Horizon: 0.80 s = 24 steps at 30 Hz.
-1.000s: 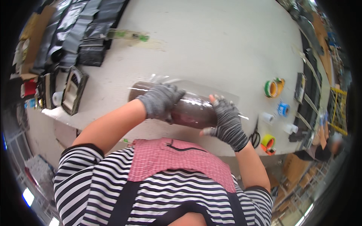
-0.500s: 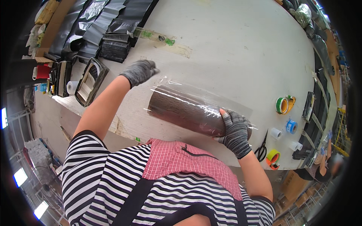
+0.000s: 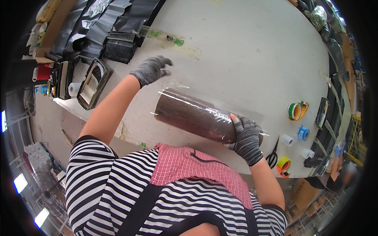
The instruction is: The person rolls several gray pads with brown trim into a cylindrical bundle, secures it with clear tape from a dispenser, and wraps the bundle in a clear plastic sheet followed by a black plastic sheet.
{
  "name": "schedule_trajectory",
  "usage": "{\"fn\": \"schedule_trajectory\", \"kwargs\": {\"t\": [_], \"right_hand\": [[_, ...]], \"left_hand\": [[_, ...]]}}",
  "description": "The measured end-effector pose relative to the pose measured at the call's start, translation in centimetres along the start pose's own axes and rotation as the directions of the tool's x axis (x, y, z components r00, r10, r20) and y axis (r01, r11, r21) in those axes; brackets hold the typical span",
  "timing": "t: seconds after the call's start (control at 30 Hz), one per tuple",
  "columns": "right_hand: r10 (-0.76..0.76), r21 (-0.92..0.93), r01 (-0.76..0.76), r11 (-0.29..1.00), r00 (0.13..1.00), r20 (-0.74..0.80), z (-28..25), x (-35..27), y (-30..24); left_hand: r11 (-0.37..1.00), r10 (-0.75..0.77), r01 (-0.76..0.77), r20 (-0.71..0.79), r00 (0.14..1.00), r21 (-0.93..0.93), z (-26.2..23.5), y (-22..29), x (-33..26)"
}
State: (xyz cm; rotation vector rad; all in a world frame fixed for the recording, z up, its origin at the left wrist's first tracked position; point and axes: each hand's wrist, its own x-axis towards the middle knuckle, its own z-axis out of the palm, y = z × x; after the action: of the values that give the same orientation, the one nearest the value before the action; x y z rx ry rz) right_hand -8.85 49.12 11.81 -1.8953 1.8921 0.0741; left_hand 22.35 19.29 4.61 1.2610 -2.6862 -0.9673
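A dark brown roll (image 3: 193, 117) lies slantwise on the white table, near its front edge. Clear plastic film (image 3: 236, 108) covers it, and a loose flap of that film spreads over the tabletop on the far side. My right hand (image 3: 247, 135), in a grey glove with bare fingertips showing, grips the roll near its right end, thumb on the near side. Above the table, beyond the roll's left end, my left hand (image 3: 151, 70) is open with its fingers apart, holding nothing. It does not touch the roll.
Black plastic bags (image 3: 118, 47) lie piled at the far left, beside an open dark case (image 3: 94, 83). At right are tape rolls (image 3: 294, 111), a blue roll (image 3: 303, 133), black scissors (image 3: 272, 157) and a yellow-green tape roll (image 3: 284, 163). A co-worker (image 3: 336, 173) is beyond the right edge.
My left hand has opened from a closed shape and moved slightly right and away from me. The film's far flap lies flatter. My right hand stays on the roll.
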Motion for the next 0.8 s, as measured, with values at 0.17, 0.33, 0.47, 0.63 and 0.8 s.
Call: {"fn": "schedule_trajectory", "kwargs": {"t": [0.17,0.33,0.47,0.63,0.8], "right_hand": [[-0.009,0.001,0.009,1.0,1.0,0.007,0.0,0.2,0.1],[0.0,-0.002,0.0,1.0,1.0,0.009,-0.2,0.0,0.1],[0.012,0.001,-0.012,1.0,1.0,0.025,0.3,-0.1,0.7],[-0.035,-0.017,0.036,0.999,0.998,0.048,-0.2,0.0,0.9],[-0.067,0.085,0.06,0.995,0.995,0.08,-0.9,-1.8,4.3]], "left_hand": [[0.973,0.14,-0.183,0.265,0.954,0.143,1.4,1.8,0.1],[0.937,-0.039,0.055,-0.053,0.998,0.345,-1.1,1.6,-0.2],[0.883,0.456,-0.45,0.014,0.89,-0.137,-2.9,11.8,-2.9],[0.905,0.222,-0.393,0.605,0.764,0.164,0.8,16.9,-3.9],[0.936,0.131,-0.301,0.613,0.779,0.181,0.0,13.3,-4.2]]}}
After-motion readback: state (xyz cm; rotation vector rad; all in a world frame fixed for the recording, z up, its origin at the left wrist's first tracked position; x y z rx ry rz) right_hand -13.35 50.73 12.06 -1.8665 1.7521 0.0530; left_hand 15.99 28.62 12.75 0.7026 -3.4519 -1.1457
